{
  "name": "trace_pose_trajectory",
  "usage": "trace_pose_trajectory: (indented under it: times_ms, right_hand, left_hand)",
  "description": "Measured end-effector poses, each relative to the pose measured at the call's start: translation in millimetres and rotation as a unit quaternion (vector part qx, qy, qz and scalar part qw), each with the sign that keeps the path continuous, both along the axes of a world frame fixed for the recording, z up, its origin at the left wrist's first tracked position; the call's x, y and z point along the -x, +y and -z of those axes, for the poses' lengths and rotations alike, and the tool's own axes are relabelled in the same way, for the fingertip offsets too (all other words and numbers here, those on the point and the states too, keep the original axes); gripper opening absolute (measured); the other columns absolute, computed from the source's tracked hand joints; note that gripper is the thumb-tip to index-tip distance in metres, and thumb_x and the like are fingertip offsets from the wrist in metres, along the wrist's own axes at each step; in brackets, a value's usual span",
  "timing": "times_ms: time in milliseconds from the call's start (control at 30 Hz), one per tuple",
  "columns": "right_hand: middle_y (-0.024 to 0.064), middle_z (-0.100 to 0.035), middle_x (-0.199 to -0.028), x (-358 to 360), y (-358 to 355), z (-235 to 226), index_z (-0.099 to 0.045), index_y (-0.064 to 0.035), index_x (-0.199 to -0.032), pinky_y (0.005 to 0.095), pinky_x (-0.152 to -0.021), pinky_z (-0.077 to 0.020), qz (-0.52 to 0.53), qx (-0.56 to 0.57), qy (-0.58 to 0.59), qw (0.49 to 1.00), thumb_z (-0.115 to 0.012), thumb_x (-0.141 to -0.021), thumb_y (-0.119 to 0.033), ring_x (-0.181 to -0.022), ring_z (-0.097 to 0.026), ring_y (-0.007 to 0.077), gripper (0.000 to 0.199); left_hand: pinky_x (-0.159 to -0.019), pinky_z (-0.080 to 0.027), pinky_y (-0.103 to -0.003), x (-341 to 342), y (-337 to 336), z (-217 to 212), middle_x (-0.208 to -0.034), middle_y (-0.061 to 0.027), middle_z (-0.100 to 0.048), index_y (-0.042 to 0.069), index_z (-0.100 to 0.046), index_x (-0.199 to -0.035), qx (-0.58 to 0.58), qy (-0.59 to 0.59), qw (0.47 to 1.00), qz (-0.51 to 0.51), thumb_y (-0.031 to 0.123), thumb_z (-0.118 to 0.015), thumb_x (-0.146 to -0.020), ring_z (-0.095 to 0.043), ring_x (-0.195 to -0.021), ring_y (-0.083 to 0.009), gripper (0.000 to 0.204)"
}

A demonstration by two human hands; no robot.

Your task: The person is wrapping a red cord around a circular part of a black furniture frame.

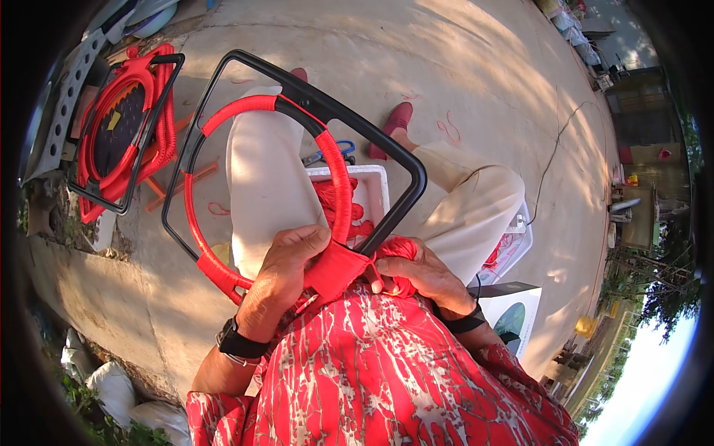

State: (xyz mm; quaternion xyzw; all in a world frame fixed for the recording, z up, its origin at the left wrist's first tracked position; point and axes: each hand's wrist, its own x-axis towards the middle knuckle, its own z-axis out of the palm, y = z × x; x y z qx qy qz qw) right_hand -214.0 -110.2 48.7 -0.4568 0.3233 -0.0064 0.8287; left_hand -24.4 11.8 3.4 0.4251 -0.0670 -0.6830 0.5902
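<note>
- Black square metal frame with rounded corners and a red-wrapped ring inside lies tilted across the person's lap, low corner at the belly, far corner out past the knees.
- Prob. light & stiff: thin bar/tube, holds its shape. The red plastic cord winding on the ring looks smooth, maybe a bit slick; taut where wound.
- Left hand is closed over the frame's low corner, fingers curled round the red wrapped patch, thumb on top.
- Right hand sits just right of that corner, fingers pinched tog. on a bundle of loose red cord, which is soft & floppy.
- Best hold, judging by this: bare black bar or the wrapped corner; not loose cord.
- White plastic crate with red cord in it is under the frame, between the knees.
- Stack of finished red-and-black frames is left of the frame, well apart.
- Bare concrete ground beyond the frame's far corner gives open room; knees crowd both sides.
</note>
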Motion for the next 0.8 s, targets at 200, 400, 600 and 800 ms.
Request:
trace_pose_trajectory:
  times_ms: [200,400,600,800]
  right_hand:
    - [-0.0029,-0.053,-0.069,17.8,14.6,-1.4,-0.064,-0.0042,-0.093,0.0207,-0.053,-0.0365,0.043,-0.002,0.02,0.999,-0.068,-0.089,-0.018,-0.058,-0.045,0.0039,0.015]
    - [-0.0036,-0.055,-0.072,15.9,15.6,-12.2,-0.063,-0.0048,-0.089,0.0204,-0.055,-0.0368,0.095,0.077,0.015,0.992,-0.071,-0.087,-0.02,-0.06,-0.046,0.0042,0.017]
    - [-0.0025,-0.054,-0.073,18.8,15.8,-10.3,-0.061,-0.0024,-0.089,0.0209,-0.055,-0.0371,0.104,0.083,0.013,0.991,-0.071,-0.087,-0.018,-0.062,-0.047,0.0046,0.019]
    - [-0.0018,-0.052,-0.068,17.8,16.4,-7.4,-0.06,-0.0011,-0.088,0.022,-0.052,-0.0344,0.097,0.084,-0.007,0.992,-0.071,-0.087,-0.02,-0.059,-0.044,0.0054,0.022]
  left_hand:
    - [-0.074,-0.047,-0.023,0.1,-3.0,-3.9,-0.088,0.0003,-0.063,-0.001,-0.064,-0.096,-0.004,-0.007,1.0,-0.004,0.026,-0.056,-0.096,-0.055,-0.078,-0.0054,0.028]
    - [-0.079,-0.051,-0.028,1.6,-2.7,-2.9,-0.092,-0.009,-0.067,-0.004,-0.064,-0.097,-0.007,-0.023,1.0,-0.011,0.022,-0.054,-0.096,-0.064,-0.083,-0.0143,0.027]
    - [-0.082,-0.051,-0.029,0.9,-3.5,-4.4,-0.094,-0.0096,-0.067,-0.003,-0.062,-0.1,0.003,-0.014,1.0,0.014,0.022,-0.056,-0.095,-0.063,-0.087,-0.0162,0.027]
    - [-0.084,-0.051,-0.031,0.7,-6.3,-2.8,-0.094,-0.0095,-0.065,-0.001,-0.056,-0.104,-0.003,-0.023,0.999,-0.031,0.018,-0.06,-0.093,-0.063,-0.088,-0.0173,0.023]
